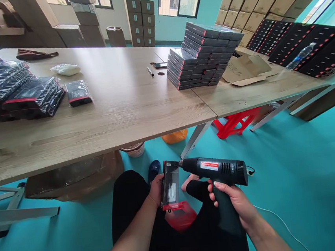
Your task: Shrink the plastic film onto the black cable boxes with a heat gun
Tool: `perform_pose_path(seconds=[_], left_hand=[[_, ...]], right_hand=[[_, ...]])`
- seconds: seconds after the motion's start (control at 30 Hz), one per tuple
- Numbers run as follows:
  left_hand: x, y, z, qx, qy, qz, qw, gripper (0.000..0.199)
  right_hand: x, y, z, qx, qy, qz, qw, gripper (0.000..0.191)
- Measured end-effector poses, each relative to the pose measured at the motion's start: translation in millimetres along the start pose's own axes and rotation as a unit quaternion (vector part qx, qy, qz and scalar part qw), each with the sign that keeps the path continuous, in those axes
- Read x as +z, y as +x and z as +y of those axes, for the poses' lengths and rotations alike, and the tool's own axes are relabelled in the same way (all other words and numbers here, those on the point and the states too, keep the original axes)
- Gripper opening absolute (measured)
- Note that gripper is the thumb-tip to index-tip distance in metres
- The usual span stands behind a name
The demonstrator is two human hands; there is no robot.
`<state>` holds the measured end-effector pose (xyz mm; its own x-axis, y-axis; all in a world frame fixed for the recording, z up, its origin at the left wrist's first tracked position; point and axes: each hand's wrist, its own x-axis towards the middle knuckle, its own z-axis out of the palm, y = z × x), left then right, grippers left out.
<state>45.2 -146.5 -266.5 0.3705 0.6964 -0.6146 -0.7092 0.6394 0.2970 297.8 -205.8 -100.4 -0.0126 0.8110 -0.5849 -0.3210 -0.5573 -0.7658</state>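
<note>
My left hand (156, 190) grips a flat black box (171, 184) with red edges by its left side, above my lap. The box is tilted upright, and its face looks glossy. In my right hand (232, 198) is a black heat gun (219, 167) with a red and white label, my fingers wrapped round its handle. The nozzle points left, close to the upper right corner of the box. A red plastic stool (182, 216) shows between my legs, below the box.
Across the wooden table (125, 117) stand film-wrapped boxes (34, 97), a single wrapped box (78, 92) and a tall stack of boxes (202, 55). A pen (150, 71) and flattened cardboard (246, 68) lie there too. The white cord (278, 217) trails on the floor at right.
</note>
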Motion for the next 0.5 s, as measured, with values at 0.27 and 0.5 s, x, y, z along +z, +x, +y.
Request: perform_pose_path(seconds=[0.27, 0.5], left_hand=[[-5.1, 2.8, -2.7, -0.007, 0.052, 0.025, 0.998, 0.035], [-4.4, 2.8, -2.6, -0.013, 0.044, 0.019, 0.999, 0.032]], right_hand=[[12.9, 3.8, -2.8, -0.044, -0.111, -0.032, 0.992, 0.044], [15.8, 3.5, -12.3, -0.046, -0.138, -0.052, 0.988, 0.042]])
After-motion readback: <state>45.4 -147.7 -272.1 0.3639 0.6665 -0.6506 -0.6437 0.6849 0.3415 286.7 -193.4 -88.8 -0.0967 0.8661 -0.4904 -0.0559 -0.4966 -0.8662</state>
